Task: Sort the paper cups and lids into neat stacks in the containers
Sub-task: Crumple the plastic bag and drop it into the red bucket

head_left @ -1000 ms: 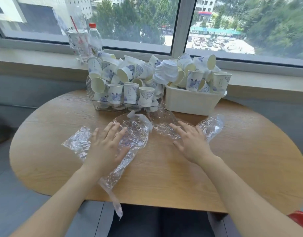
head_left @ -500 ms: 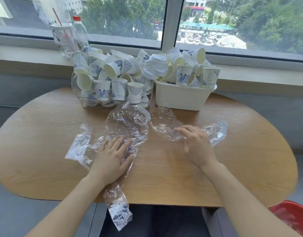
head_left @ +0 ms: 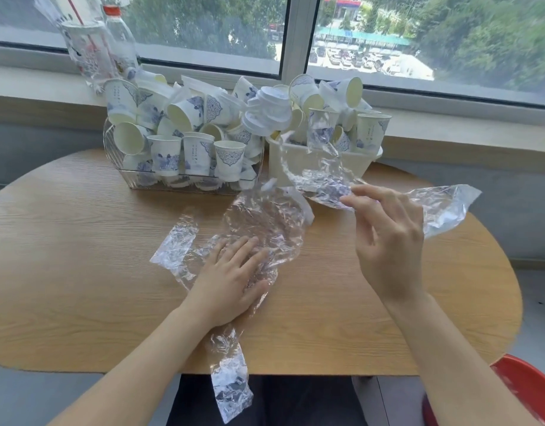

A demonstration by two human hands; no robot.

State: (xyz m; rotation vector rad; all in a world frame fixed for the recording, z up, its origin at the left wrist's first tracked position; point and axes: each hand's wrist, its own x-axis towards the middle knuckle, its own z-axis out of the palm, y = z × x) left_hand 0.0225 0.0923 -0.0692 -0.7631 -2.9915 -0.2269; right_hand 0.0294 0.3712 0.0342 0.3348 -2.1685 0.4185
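Left hand (head_left: pixel 231 282) lies flat, fingers straight, on a wrapper (head_left: pixel 262 222) at the tabletop's (head_left: pixel 80 256) near edge; right hand (head_left: pixel 388 241) pinches another wrapper (head_left: pixel 326 186), lifted.

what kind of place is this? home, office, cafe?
Hard to say for sure; probably an office break room or similar upper-floor room. A round wooden table sits against a wide window looking down on a car park, and bulk paper cups fill two bins.
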